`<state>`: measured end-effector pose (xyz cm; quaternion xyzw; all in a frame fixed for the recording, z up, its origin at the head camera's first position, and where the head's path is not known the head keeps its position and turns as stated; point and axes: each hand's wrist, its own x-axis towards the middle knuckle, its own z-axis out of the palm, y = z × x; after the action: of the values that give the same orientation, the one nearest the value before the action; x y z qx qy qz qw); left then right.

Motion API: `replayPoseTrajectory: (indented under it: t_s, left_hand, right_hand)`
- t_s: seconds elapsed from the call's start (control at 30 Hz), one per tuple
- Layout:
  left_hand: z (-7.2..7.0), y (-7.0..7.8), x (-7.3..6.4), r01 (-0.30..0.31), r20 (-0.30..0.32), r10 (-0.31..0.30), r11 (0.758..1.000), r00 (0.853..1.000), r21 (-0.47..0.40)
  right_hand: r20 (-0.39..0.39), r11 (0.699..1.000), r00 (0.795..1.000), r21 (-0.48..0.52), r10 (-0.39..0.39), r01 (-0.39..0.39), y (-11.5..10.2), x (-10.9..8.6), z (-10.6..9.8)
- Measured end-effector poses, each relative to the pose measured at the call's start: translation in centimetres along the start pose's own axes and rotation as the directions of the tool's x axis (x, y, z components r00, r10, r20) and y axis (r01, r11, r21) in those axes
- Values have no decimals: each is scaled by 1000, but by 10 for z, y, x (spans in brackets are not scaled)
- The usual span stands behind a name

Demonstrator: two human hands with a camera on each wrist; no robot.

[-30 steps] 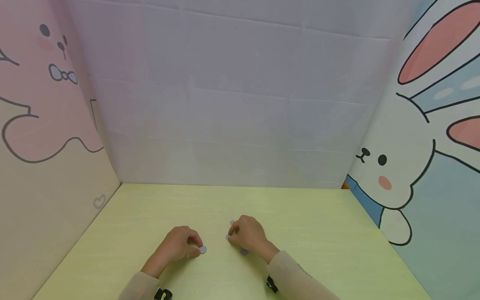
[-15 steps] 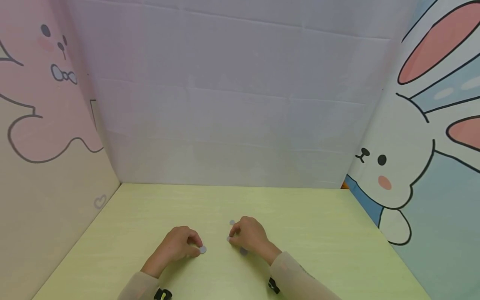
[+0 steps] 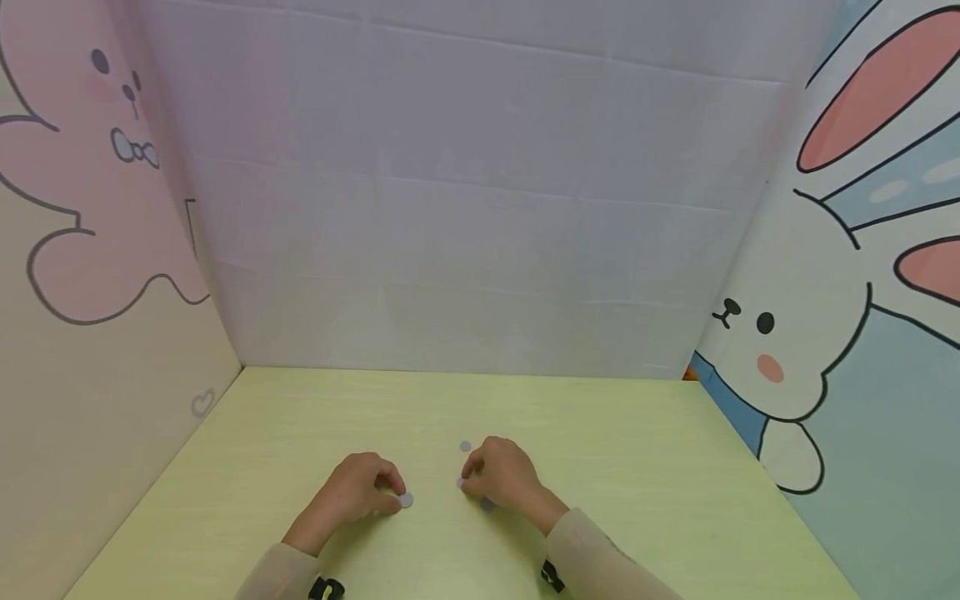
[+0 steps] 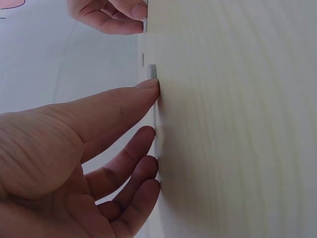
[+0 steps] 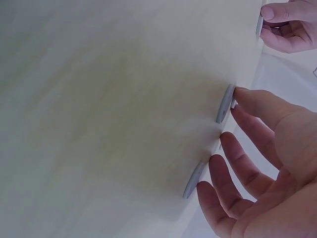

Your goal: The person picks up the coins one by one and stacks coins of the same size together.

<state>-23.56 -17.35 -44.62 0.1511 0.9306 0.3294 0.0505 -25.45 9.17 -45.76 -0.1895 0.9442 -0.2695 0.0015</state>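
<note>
My left hand [image 3: 358, 489] pinches the edge of a flat grey disc [image 3: 406, 500] against the yellow table. In the left wrist view the thumb lies on this disc [image 4: 152, 71], while the other fingers curl loosely with their tips at the table. To the right, my right hand [image 3: 502, 473] holds a second small disc [image 3: 461, 482] between thumb and fingertips, low at the table. Another grey disc [image 3: 488, 504] lies beneath that hand, partly hidden. One more disc [image 3: 465, 446] lies flat just beyond the right fingers. The right wrist view shows a disc [image 5: 195, 179] beside the lower fingers.
The pale yellow table [image 3: 300, 408] reaches back to a plain white sheet [image 3: 465, 208]. A side panel with a pink animal drawing [image 3: 112, 208] stands at the left, and one with a rabbit drawing [image 3: 810, 333] at the right.
My right hand has slid slightly toward me and to the right with its disc, so the far disc now shows fully. The left hand has kept its place.
</note>
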Motion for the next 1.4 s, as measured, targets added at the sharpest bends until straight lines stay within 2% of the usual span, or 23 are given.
replayPoseTrajectory:
  t_s: [0.47,0.73,0.97,1.4]
  left_hand:
    - [-1,5,0,48,-5,-48,999,999,26]
    - [-1,5,1,64,-8,-64,997,998,32]
    - [-1,5,1,82,-8,-82,996,997,29]
    - [-2,5,0,56,-6,-56,998,998,20]
  right_hand:
    - [1,999,1000,-16,-29,29,-2,-7,-4]
    - [19,996,997,-45,-71,72,-4,-9,-4]
    - [29,997,997,-40,-70,71,-6,-10,-6]
    - [30,994,995,-49,-96,97,-7,-12,-9]
